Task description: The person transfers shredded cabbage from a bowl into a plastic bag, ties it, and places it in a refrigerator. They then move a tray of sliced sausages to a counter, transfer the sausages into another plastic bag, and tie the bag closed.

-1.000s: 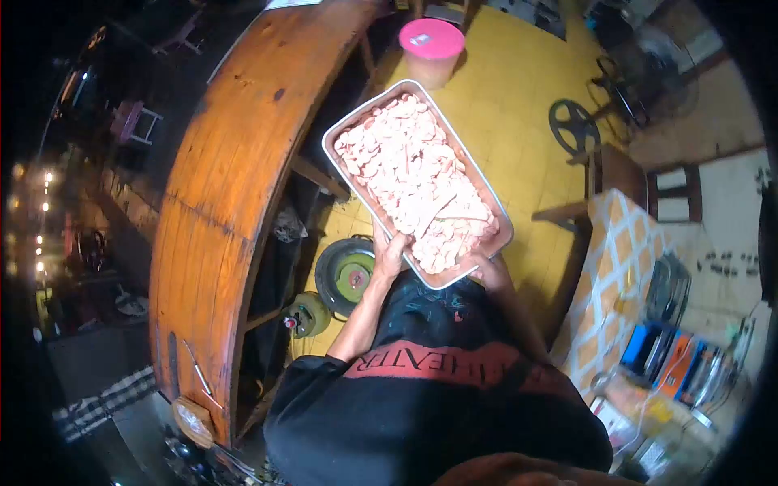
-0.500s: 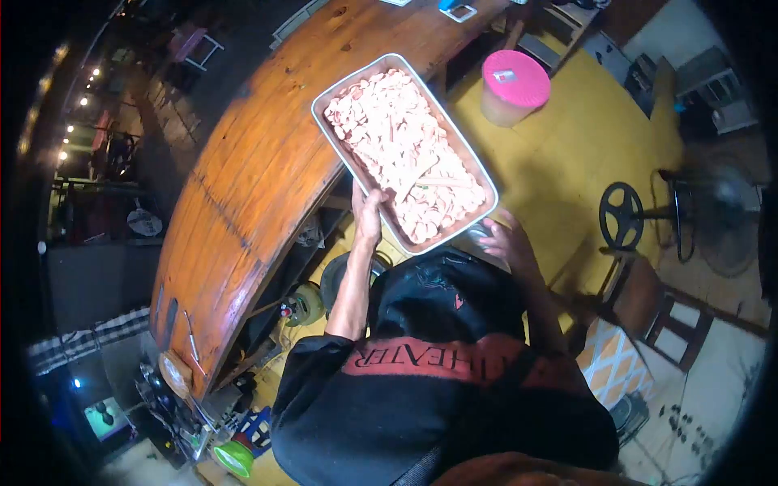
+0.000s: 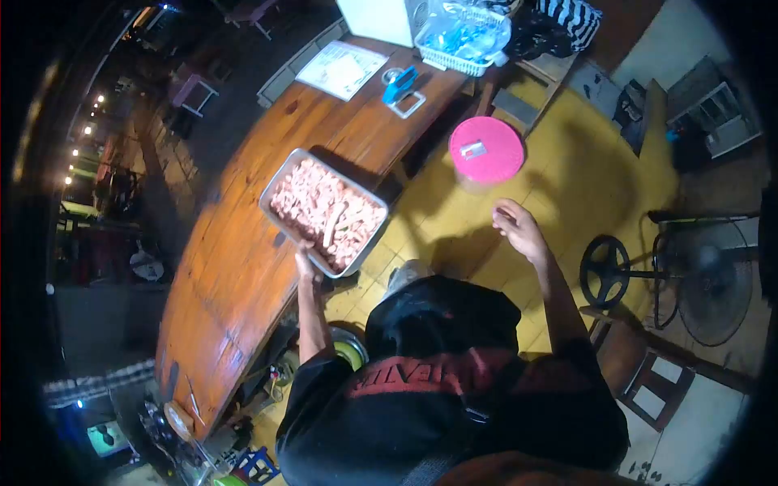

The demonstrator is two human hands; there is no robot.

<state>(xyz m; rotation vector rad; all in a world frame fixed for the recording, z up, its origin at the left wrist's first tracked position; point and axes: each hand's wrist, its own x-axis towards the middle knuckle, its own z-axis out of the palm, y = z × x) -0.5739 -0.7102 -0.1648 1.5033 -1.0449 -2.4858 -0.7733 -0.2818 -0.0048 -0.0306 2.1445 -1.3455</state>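
Observation:
My left hand [image 3: 306,263] grips the near-left rim of a rectangular metal tray [image 3: 375,236], its fingers closed on the edge. The tray is at the right edge of the wooden table, partly over the tabletop. Small pale pink pieces [image 3: 304,197] that look like cut meat or sausage fill it, and a long pale stick-like thing [image 3: 331,223] lies on top of them. My right hand [image 3: 520,231] holds nothing. It hangs in the air over the yellow floor, fingers loosely bent and apart, below the tub with the pink lid [image 3: 490,150].
On the wooden table [image 3: 235,267] lie a printed sheet [image 3: 341,70] and a blue-handled item [image 3: 400,85]. A white basket [image 3: 454,61] with blue plastic stands at the far end. To the right are a fan [image 3: 713,296] and a black handwheel [image 3: 604,271].
The tray has moved left and away from my body, down to the table's edge. My right hand has let go of it and moved right.

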